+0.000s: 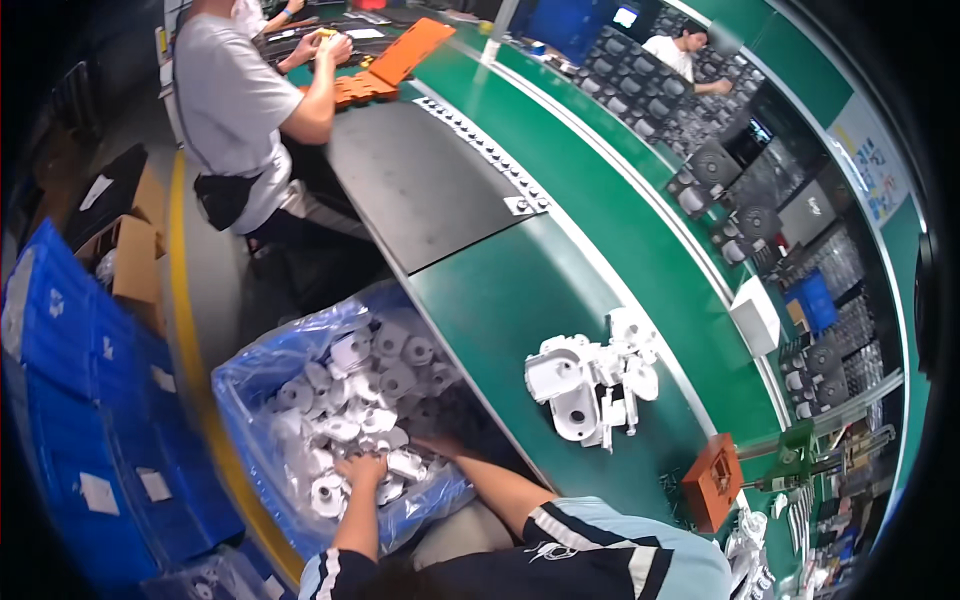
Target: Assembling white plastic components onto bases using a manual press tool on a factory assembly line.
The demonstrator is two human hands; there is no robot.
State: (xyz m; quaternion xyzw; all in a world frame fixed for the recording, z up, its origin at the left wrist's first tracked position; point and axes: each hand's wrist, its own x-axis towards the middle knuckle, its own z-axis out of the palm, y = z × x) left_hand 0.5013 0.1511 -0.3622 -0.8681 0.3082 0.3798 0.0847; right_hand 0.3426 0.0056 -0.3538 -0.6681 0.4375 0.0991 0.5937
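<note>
Both hands dig into a blue-lined bin (250, 370) of white plastic parts (360, 400) at seven o'clock: the left hand (362, 470) curls around parts, while the right hand (432, 443) is half buried, its grip unclear. At three o'clock, a pile of white housings (590, 385) sits on the green tabletop (500, 300). Far off at eleven o'clock, another person (235, 110) works.

1. At seven o'clock, a bin lined with a blue plastic bag (262, 368) holds many white moulded plastic parts (372, 385).
2. The left hand (360, 470) is sunk among those parts, fingers curled over some; the right hand (437, 443) reaches in beside it, mostly hidden.
3. At four o'clock, a pile of white plastic housings (592, 382) lies on the green workbench (505, 300).
4. At five o'clock stands an orange block (712, 483).
5. At eleven o'clock, a person in a grey shirt (232, 105) works over orange trays (395, 62).
</note>
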